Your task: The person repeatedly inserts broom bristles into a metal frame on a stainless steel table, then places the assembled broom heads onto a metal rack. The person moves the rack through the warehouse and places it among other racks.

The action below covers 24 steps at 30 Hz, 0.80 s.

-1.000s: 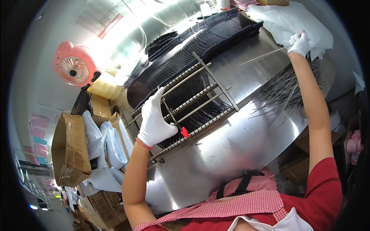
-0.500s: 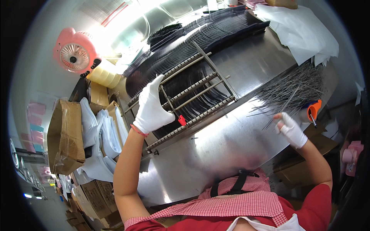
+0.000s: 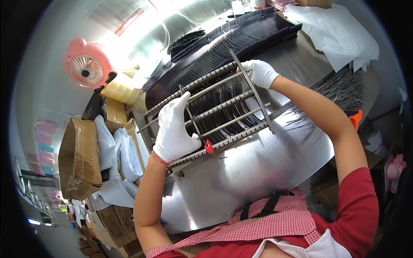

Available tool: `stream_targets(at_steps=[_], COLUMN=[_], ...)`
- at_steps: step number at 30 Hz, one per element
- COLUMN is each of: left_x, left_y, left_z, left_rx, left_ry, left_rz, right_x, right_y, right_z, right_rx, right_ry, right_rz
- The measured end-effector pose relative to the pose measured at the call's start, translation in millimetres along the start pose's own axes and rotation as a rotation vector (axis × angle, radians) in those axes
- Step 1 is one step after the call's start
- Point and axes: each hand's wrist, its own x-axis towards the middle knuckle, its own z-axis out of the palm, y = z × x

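Observation:
A metal rack (image 3: 223,102) with slotted rails and cross bars lies at a slant on the steel table. Thin curved black strips (image 3: 221,116) stand in rows between its rails. My left hand (image 3: 174,127), in a white glove, grips the rack's left part, thumb and fingers spanning an inner cross bar. Close to those fingers a small red clip (image 3: 208,146) sits on the near rail. At the far right corner my right hand (image 3: 259,74), gloved in white with some fingertips bare, closes on the end bar; part of its grip is hidden.
Behind the rack runs a long row of black slatted pieces (image 3: 223,43). Loose thin dark rods (image 3: 340,92) lie at the right, beside an orange tape dispenser (image 3: 356,119). White sheets (image 3: 331,34) cover the back right. A pink fan (image 3: 86,71) and cardboard boxes (image 3: 79,157) stand left.
My right hand has moved from beside the loose rods, up and left onto the rack's end bar. The rack's right end has shifted slightly to the right. My left hand keeps its hold.

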Motion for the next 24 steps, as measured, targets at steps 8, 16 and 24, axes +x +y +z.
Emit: stream_targets(at_steps=[8,16,24], left_x=[2.8,29.1,5.2], left_y=[-25.4,-21.6,49.9], left_z=[8.7,-17.0,-47.4], left_rx=[-0.083,-0.285,-0.397], left_ry=[0.023,0.04,0.319], left_rz=[-0.039,-0.125,-0.224], right_x=[-67.3,-82.9,-131.8], right_y=[-31.0,-40.2,67.7], right_z=[-48.5,-64.5,-147.0], right_rx=[0.148,0.117,-0.057], right_ry=[-0.574,-0.46,-0.673], right_rz=[0.185,0.216,0.236])
